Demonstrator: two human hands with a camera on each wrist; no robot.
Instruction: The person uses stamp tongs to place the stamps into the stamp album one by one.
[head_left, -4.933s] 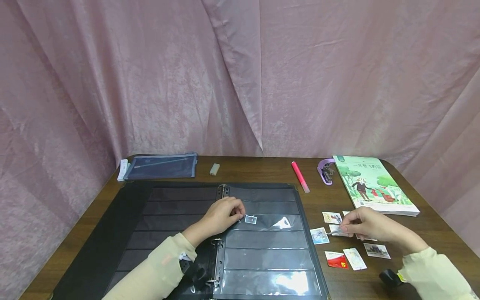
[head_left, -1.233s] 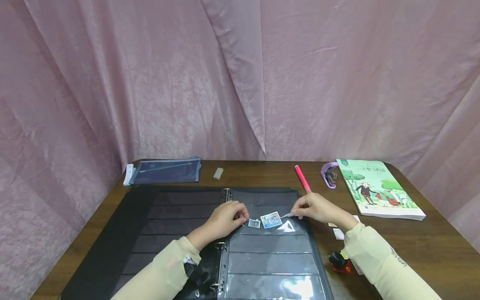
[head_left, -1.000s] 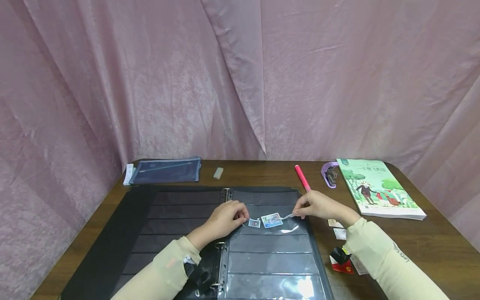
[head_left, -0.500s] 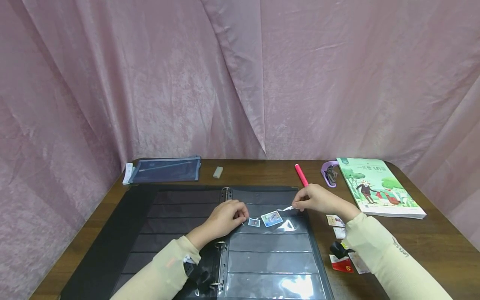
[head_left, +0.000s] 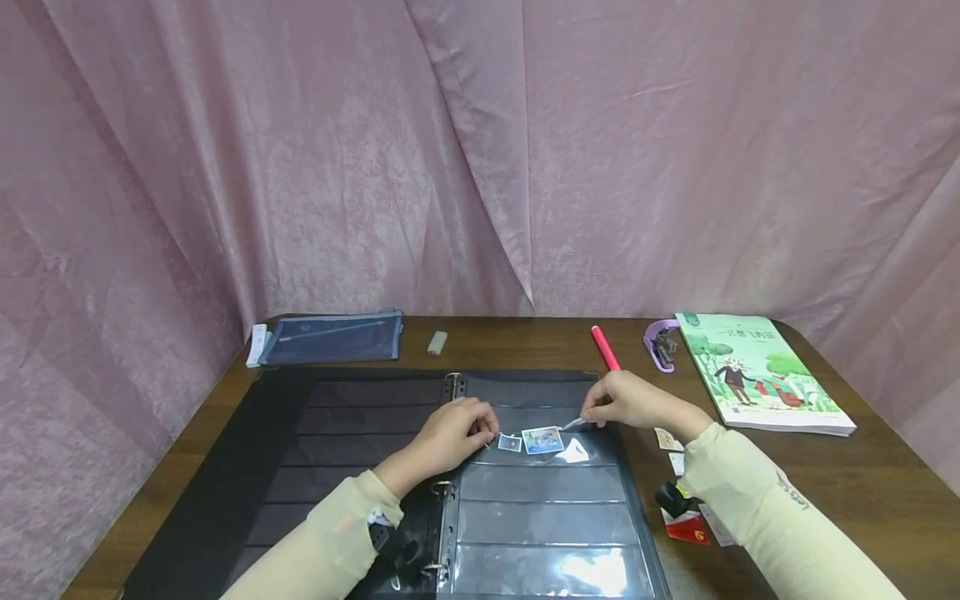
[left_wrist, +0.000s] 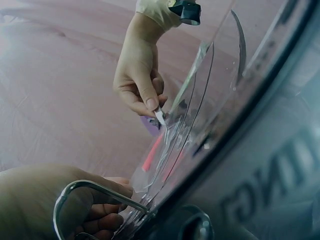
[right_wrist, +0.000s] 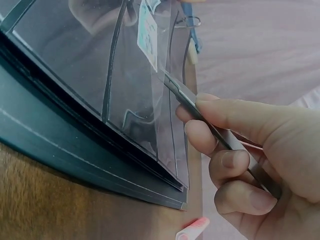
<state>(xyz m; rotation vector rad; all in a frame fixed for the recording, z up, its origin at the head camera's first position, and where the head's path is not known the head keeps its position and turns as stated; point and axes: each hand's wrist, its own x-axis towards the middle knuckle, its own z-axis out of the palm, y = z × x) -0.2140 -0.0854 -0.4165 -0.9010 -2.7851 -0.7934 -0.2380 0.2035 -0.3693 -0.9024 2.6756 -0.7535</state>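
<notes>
I have the right hand (head_left: 636, 400) pinching tweezers (right_wrist: 222, 136) beside the larger stamp (head_left: 543, 441), midway between ring-side and outer edges of the album page (head_left: 540, 483); whether the left hand (head_left: 452, 433) pinches anything, I can't tell; slipping tips could crease the stamp

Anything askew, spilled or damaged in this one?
Slightly askew: on the album's right page, the small stamp and larger stamp tilt different ways, so they look unaligned. I see nothing spilled or damaged.
</notes>
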